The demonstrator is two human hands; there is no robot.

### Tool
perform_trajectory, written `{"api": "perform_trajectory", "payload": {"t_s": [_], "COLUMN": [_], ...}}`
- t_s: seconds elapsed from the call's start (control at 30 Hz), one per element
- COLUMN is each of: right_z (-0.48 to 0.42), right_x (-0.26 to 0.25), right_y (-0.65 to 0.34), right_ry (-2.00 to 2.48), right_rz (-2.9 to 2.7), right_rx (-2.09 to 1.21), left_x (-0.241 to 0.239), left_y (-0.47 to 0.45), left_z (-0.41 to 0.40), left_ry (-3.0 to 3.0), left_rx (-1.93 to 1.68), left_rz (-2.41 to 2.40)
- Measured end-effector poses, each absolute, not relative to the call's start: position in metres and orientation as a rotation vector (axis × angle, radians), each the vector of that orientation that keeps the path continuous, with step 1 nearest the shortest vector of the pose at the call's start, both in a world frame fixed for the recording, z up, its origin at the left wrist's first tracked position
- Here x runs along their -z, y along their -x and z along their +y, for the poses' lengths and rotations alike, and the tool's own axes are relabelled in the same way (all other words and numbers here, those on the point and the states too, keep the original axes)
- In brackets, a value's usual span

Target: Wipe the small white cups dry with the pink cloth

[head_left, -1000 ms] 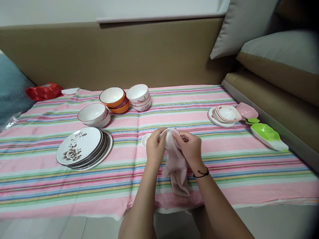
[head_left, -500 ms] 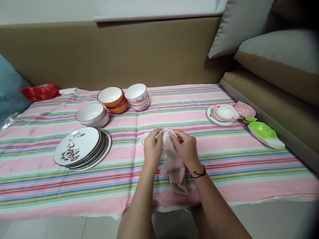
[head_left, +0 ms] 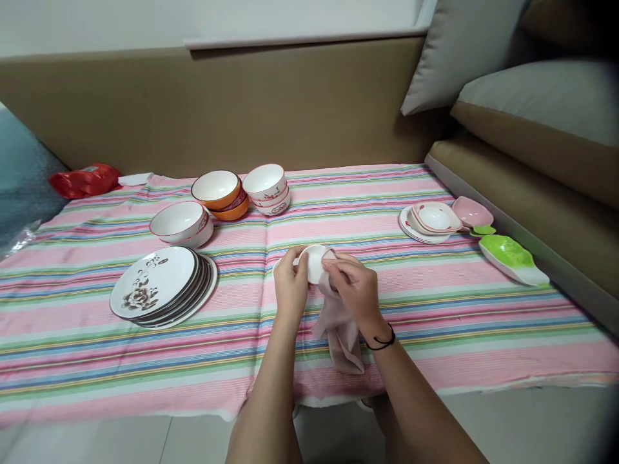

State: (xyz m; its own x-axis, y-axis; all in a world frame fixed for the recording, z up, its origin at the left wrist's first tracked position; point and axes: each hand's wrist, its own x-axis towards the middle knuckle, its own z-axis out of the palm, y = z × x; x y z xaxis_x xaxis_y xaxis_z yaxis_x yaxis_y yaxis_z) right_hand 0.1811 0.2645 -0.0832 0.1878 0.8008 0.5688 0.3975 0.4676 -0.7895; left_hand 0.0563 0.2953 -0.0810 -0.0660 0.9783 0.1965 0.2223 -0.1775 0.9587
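My left hand (head_left: 291, 278) grips the left rim of a small white dish (head_left: 315, 263), its thumb along the edge. A pale pink cloth (head_left: 340, 332) is bunched in my right hand (head_left: 355, 283), whose fingers press it against the dish's right side. The cloth's loose end hangs down onto the striped tablecloth. Behind my left hand a bit of another white dish (head_left: 277, 267) shows on the table, mostly hidden. A black cord circles my right wrist.
To the left stand a stack of flower-patterned plates (head_left: 153, 283), white bowls (head_left: 178, 221), orange bowls (head_left: 216, 191) and red-rimmed bowls (head_left: 265, 182). On the right lie small plates and dishes (head_left: 436, 218), a pink dish (head_left: 472, 212) and a green leaf-shaped dish (head_left: 510, 258). A red bundle (head_left: 86, 180) rests far left.
My right hand and the cloth have slid off the dish's middle toward its right edge, baring more of the white inside. Both hands have shifted slightly left.
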Motion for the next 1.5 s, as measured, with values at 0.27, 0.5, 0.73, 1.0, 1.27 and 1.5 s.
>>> {"api": "perform_trajectory", "payload": {"t_s": [0.27,0.5,0.73,1.0,1.27,1.5], "right_z": [0.266,0.272,0.269,0.265,0.261,0.255], "right_x": [0.088,0.092,0.092,0.087,0.084,0.081], "right_y": [-0.181,-0.186,-0.183,-0.183,-0.182,-0.176], "right_ry": [1.185,1.205,1.227,1.261,1.186,1.145], "right_rz": [-1.05,-0.651,-0.915,-1.346,-1.47,-1.679], "right_rx": [-0.603,-0.975,-1.022,-0.463,-0.19,-0.167], "left_x": [0.08,0.078,0.075,0.077,0.077,0.074], "left_y": [-0.056,-0.056,-0.063,-0.067,-0.065,-0.064], "left_z": [0.294,0.291,0.285,0.284,0.285,0.286], "left_ry": [-1.538,-1.618,-1.763,-1.628,-1.415,-1.379], "left_rx": [-1.298,-1.277,-1.223,-1.235,-1.289,-1.292], "left_rz": [1.36,1.397,1.355,1.372,1.403,1.417]}}
